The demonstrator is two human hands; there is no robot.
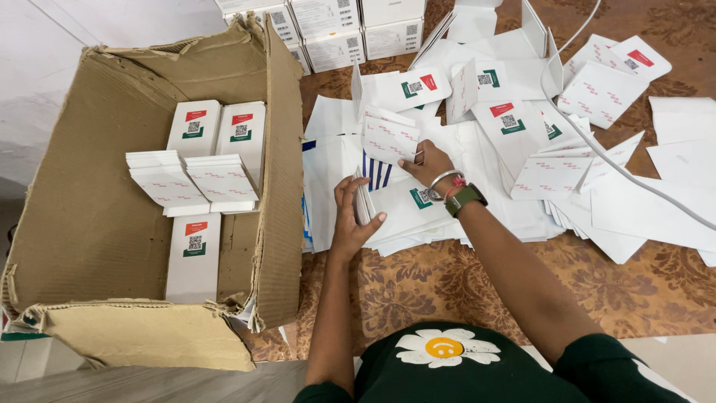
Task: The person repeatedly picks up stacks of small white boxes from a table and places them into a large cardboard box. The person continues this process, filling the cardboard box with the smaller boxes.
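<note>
Left hand [350, 224] in our head view is clamped on a thin stack of flat white cartons [363, 203], thumb on the near side, fingers wrapped over the far edge, stack standing on edge. Right hand [426, 166] is pinching the corner of one flattened white carton [389, 139] with red dashes printed on it, holding it just above the pile. We see a green watch [465, 198] and a metal bangle [444, 179] on the right wrist

Both hands sit over a loose heap of flat cartons [522, 142] spread across the patterned brown tablecloth [447, 283]. Some lie face up showing a red and green label with a square code, others show the dashed side. A white cable [597, 145] runs across the heap on the right

Left of the hands is an open, torn cardboard box [89, 224]. Inside we see neat stacks of the same flattened cartons [194, 183], some stacked dashed side up, others label side up, all lying against the far and middle part of the box floor

Assembled white boxes [328, 26] stand in a row at the top edge, beyond the cardboard box
</note>
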